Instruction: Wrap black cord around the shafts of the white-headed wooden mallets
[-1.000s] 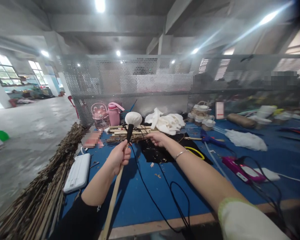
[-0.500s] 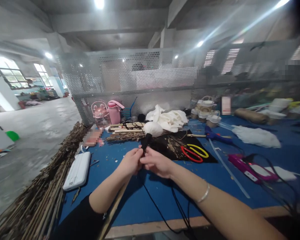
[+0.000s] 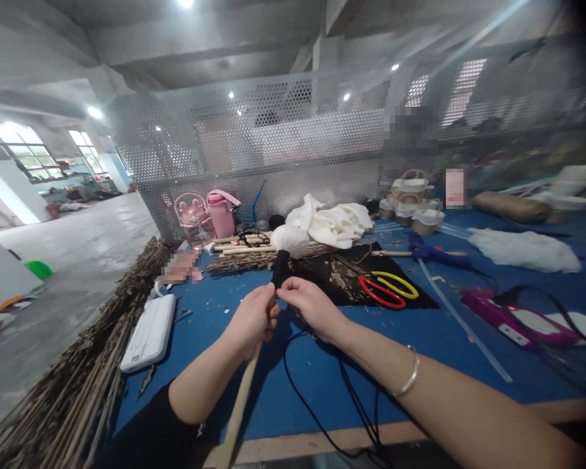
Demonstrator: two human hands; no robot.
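My left hand (image 3: 255,317) is closed around a pale wooden stick (image 3: 241,405), which slants down toward the table's front edge. At the stick's far end is a rounded white cloth head (image 3: 290,240), with black cord wrapping (image 3: 280,266) bound around its neck. Thumb and fingers of my right hand (image 3: 313,309) pinch together right beside that wrapping, on the black cord; the exact grip point is partly hidden. Loose black cord (image 3: 286,358) trails below the right hand over the blue table and off its front edge.
Red-and-yellow-handled scissors (image 3: 383,291) lie on a black cloth to the right. Beyond are a blue glue gun (image 3: 432,253) and a purple device (image 3: 517,319). White cloth (image 3: 342,221) is heaped behind. At left are a white power bank (image 3: 149,333) and bundled dry stalks (image 3: 90,365).
The stick has turned more upright, and its white head has shifted slightly left. My right hand's fingers have drawn into a pinch. The loose cord bows out in a wider loop.
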